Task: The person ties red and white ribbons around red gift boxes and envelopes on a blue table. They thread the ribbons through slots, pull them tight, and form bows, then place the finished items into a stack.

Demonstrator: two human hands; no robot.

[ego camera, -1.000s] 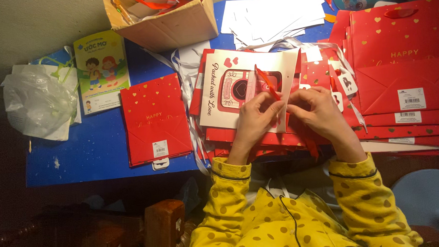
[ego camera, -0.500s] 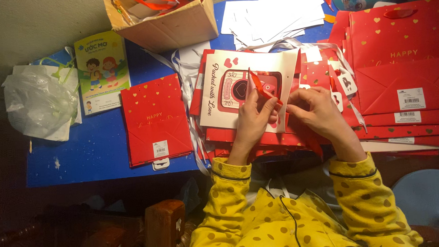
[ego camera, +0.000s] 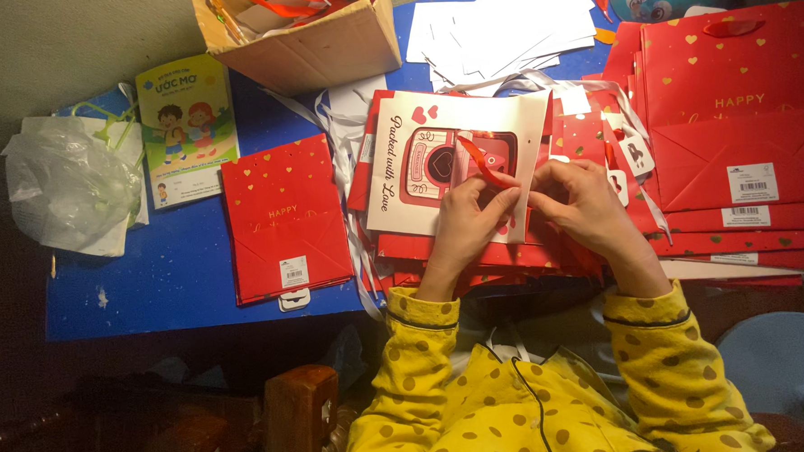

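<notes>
Pinching red ribbon (ego camera: 485,162) between fingers of left hand (ego camera: 463,219) and right hand (ego camera: 582,200), over white gift bag (ego camera: 417,162) laid flat on red stack (ego camera: 512,253) for support.

White gift bag (ego camera: 417,166) lies flat on a stack of bags (ego camera: 475,250), centre of table (ego camera: 170,290). Left hand (ego camera: 465,223) and right hand (ego camera: 586,204) rest on its near edge. Single flat bag (ego camera: 284,218) left; cardboard box (ego camera: 308,40) far left; bag pile (ego camera: 742,139) right.
</notes>
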